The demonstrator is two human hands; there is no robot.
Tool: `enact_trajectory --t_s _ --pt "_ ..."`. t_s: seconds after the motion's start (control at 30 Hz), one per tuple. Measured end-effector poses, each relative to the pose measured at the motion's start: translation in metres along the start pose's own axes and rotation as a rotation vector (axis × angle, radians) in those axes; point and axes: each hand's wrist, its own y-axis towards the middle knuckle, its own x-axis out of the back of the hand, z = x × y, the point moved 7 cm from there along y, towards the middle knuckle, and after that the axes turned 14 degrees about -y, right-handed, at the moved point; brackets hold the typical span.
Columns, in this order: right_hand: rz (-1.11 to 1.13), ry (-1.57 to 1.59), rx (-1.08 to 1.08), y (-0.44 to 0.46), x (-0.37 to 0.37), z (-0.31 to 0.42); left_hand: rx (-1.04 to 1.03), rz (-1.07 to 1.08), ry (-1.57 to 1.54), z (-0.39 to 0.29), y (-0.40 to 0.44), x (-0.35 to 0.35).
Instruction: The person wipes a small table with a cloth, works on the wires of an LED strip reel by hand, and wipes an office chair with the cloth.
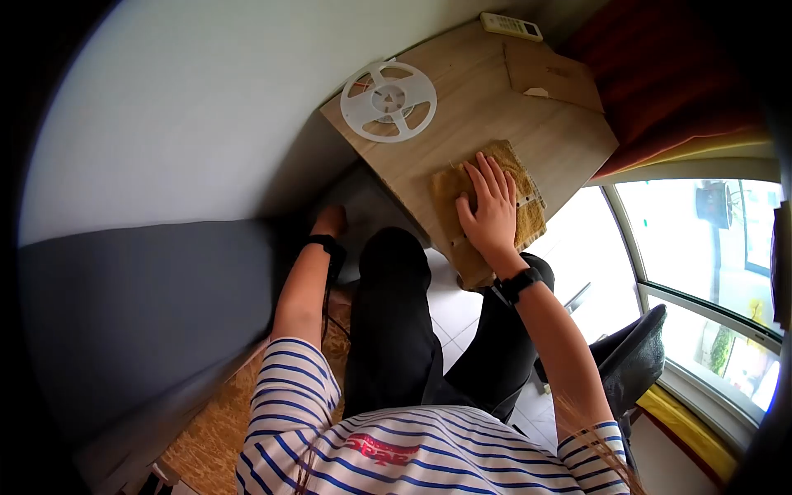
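My right hand (pixel 493 206) lies flat on a folded golden-brown cloth (pixel 450 198), its fingers stretched out and slightly spread. The cloth sits at the front edge of a wood-grain table (pixel 462 91), and part of it hangs over that edge. Low at the left, beside my knee, my left hand (pixel 332 220) is in shadow near a dark grey surface. Its fingers are hidden, so whether it holds anything does not show. Each wrist wears a black band.
A white plastic reel (pixel 389 101) rests at the table's left corner. Toward the back are a remote control (pixel 511 26) and a flat piece of brown cardboard (pixel 553 76). A red curtain (pixel 660 82) and a bright window stand at right. A grey padded panel (pixel 148 297) is at left.
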Motion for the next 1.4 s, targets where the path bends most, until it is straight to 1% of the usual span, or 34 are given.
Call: enact_trajectory --t_s 0.07,0.1,0.17,0.2,0.27,0.3,0.37,0.4,0.47,0.5,0.53,0.6,0.63,0.7,0.73,0.8,0.83,0.9,0.93,1.0,1.03,1.1,1.23,1.3,1.4 --pt "-0.020 0.008 0.006 -0.002 0.000 -0.001 0.211 -0.291 -0.208 0.000 -0.037 0.037" --pt "-0.030 0.006 0.012 -0.002 0.001 -0.001 0.214 -0.299 -0.202 -0.012 -0.056 0.048" --pt "-0.043 0.026 0.010 -0.002 0.004 -0.001 0.204 -0.496 -0.307 -0.032 -0.101 0.079" --pt "-0.051 0.039 0.009 -0.003 0.004 -0.001 0.203 -0.500 -0.301 -0.037 -0.119 0.085" --pt "-0.065 0.038 0.006 -0.004 0.001 -0.002 -0.133 -0.667 -0.217 -0.067 -0.160 0.109" --pt "-0.073 0.030 0.007 -0.003 0.000 -0.003 -0.133 -0.670 -0.213 -0.071 -0.179 0.117" --pt "-0.070 0.028 -0.001 -0.003 0.002 -0.003 -0.232 -0.624 -0.451 -0.078 -0.216 0.136" --pt "-0.064 0.022 -0.005 -0.004 0.002 -0.003 -0.231 -0.622 -0.445 -0.080 -0.225 0.144" --pt "-0.067 0.025 -0.009 -0.004 0.002 -0.003 -0.341 -0.620 -0.802 -0.082 -0.241 0.162" --pt "-0.066 0.022 -0.005 -0.004 0.003 -0.003 -0.316 -0.578 -0.872 -0.090 -0.248 0.172" --pt "-0.065 0.023 -0.007 -0.003 0.003 -0.003 -0.314 -0.576 -0.871 -0.092 -0.240 0.175" --pt "-0.061 0.026 -0.011 -0.004 0.003 -0.003 -0.557 -0.600 -1.326 -0.096 -0.223 0.194" --pt "-0.061 0.025 -0.014 -0.004 0.003 -0.004 -0.558 -0.597 -1.325 -0.101 -0.212 0.201" --pt "-0.083 0.030 -0.007 -0.003 0.004 -0.003 -0.615 -0.611 -1.586 -0.112 -0.195 0.218" --pt "-0.083 0.029 -0.011 -0.003 0.004 -0.003 -0.617 -0.606 -1.585 -0.118 -0.185 0.225" --pt "-0.084 0.036 -0.005 -0.003 0.004 -0.003 -0.631 -0.638 -1.781 -0.124 -0.164 0.238" --pt "-0.085 0.033 -0.008 -0.003 0.004 -0.003 -0.634 -0.634 -1.781 -0.130 -0.154 0.245" --pt "-0.076 0.045 -0.010 -0.003 0.003 -0.003 -0.650 -0.784 -1.690 -0.133 -0.142 0.259" --pt "-0.073 0.041 -0.013 -0.003 0.003 -0.003 -0.650 -0.778 -1.693 -0.135 -0.133 0.262" --pt "-0.075 0.041 -0.013 -0.003 0.003 -0.003 -0.618 -0.977 -1.503 -0.131 -0.123 0.266" --pt "-0.073 0.038 -0.016 -0.003 0.003 -0.003 -0.619 -0.973 -1.505 -0.130 -0.114 0.263" --pt "-0.076 0.040 -0.015 -0.002 0.003 -0.003 -0.572 -1.161 -1.331 -0.123 -0.112 0.263" --pt "-0.079 0.035 -0.017 -0.003 0.003 -0.003 -0.549 -1.217 -1.258 -0.119 -0.107 0.257" --pt "-0.085 0.037 -0.017 -0.002 0.003 -0.003 -0.559 -1.292 -1.055 -0.125 -0.119 0.259" --pt "-0.088 0.038 -0.015 -0.002 0.003 -0.003 -0.525 -1.273 -1.072 -0.126 -0.120 0.261"
